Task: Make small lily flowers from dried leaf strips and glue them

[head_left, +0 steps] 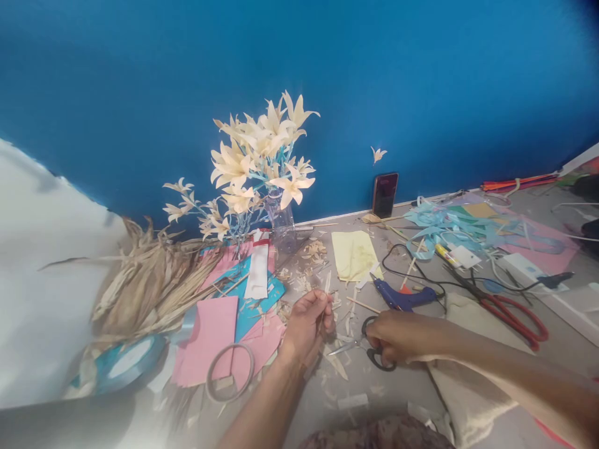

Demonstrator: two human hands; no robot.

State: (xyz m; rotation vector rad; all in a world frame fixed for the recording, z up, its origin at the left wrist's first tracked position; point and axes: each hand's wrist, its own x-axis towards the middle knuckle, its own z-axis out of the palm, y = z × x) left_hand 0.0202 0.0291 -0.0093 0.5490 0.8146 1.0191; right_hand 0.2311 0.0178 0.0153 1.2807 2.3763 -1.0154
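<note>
My left hand (309, 317) is closed in a pinch around a thin pale strip (327, 282) that sticks up past the fingertips. To its right, my right hand (390, 337) grips the black-handled scissors (350, 347) low over the grey surface, their blades pointing left below my left hand. Part of the scissors' handle is hidden by the fingers. Beyond my right hand lies a blue glue gun (397, 295). Cream artificial flowers (266, 143) on blue stems stand in a clear vase (282, 227) by the wall.
Pink paper (215, 324), a tape ring (230, 372), a blue ribbon roll (131, 362) and dried husks (135, 280) lie left. Yellow paper (354, 254) and an upright phone (385, 194) are behind. Red-handled scissors (515, 318), cables and light-blue ribbon (444, 227) lie right.
</note>
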